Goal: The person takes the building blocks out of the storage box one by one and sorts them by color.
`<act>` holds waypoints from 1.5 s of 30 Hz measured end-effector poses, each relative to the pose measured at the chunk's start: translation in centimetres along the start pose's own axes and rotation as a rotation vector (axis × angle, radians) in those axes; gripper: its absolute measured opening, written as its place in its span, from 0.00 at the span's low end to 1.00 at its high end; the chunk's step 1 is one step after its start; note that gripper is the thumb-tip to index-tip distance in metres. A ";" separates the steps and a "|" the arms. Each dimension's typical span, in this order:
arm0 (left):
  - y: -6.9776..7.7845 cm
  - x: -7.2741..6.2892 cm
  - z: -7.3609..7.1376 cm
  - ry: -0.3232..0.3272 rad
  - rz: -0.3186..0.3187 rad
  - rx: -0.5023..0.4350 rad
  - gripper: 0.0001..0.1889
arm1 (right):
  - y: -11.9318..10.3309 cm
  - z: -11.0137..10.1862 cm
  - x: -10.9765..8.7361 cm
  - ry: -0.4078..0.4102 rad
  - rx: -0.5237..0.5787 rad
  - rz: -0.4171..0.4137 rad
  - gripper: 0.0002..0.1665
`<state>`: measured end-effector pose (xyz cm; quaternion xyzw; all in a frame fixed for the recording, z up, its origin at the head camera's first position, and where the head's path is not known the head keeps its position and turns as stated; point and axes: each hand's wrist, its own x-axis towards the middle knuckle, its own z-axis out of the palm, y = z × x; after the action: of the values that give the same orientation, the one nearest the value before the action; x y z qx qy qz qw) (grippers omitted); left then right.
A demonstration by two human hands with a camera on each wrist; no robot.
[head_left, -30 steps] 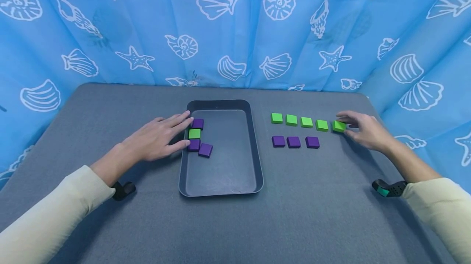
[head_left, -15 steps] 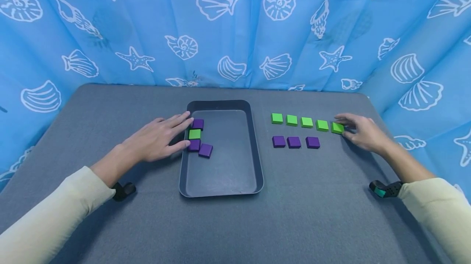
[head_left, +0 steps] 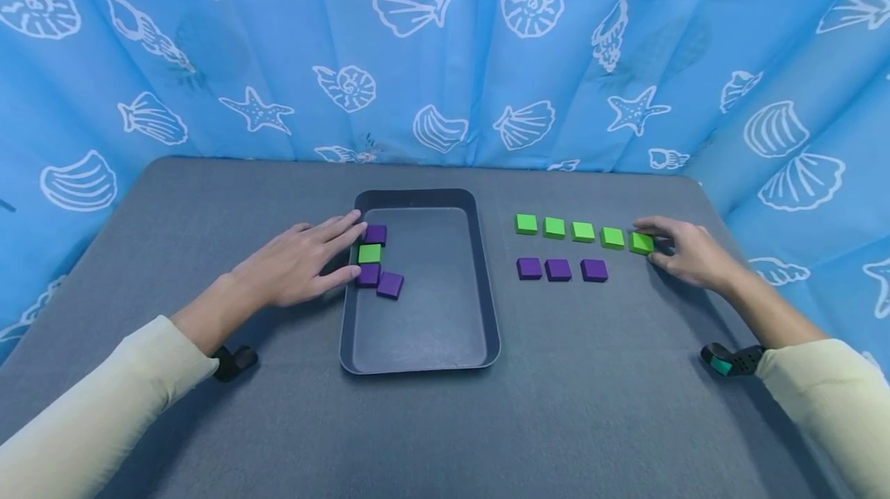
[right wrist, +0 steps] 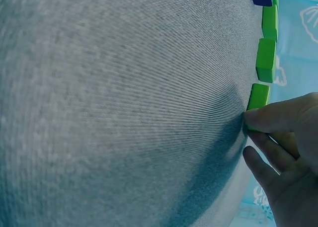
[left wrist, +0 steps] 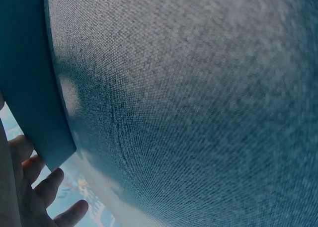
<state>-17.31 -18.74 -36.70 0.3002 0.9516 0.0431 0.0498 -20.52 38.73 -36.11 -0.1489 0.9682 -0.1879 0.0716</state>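
Note:
My right hand (head_left: 688, 253) pinches a green block (head_left: 640, 242) between thumb and fingers at the right end of a row of green blocks (head_left: 582, 232). In the right wrist view, that green block (right wrist: 258, 97) shows partly behind the thumb. My left hand (head_left: 295, 263) rests at the left rim of a dark grey tray (head_left: 417, 337), its fingers straight and spread over the edge. Inside the tray, along the left wall, lie a green block (head_left: 369, 253) and several purple blocks (head_left: 390, 285). The left wrist view shows the tray's outer wall (left wrist: 35, 78) with fingers beyond it.
Three purple blocks (head_left: 558, 269) form a row in front of the green ones, right of the tray. Everything rests on a grey cloth-covered table (head_left: 445, 437). A blue curtain (head_left: 445, 51) with white shells hangs behind the table's far edge.
The pinched green block and my right hand have shifted slightly left, closer to the neighbouring green block. My left hand stays in place. The camera view has moved a little.

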 end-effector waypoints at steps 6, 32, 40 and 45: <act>-0.2 -0.1 0.0 -0.002 0.004 -0.007 0.40 | -0.4 -0.5 0.4 -0.038 0.019 0.020 0.36; -0.1 0.1 -0.1 -0.005 0.003 -0.005 0.40 | -17.0 1.0 6.5 0.120 0.229 -0.400 0.35; -0.1 0.1 -0.1 -0.004 0.011 0.005 0.40 | -21.1 2.9 7.1 -0.015 0.235 -0.474 0.36; 0.0 0.1 0.1 0.000 0.003 0.009 0.40 | -23.1 4.3 7.2 -0.129 0.195 -0.486 0.37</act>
<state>-17.40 -18.66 -36.76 0.3020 0.9513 0.0388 0.0481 -20.42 14.51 -31.78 -0.3811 0.8748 -0.2820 0.1000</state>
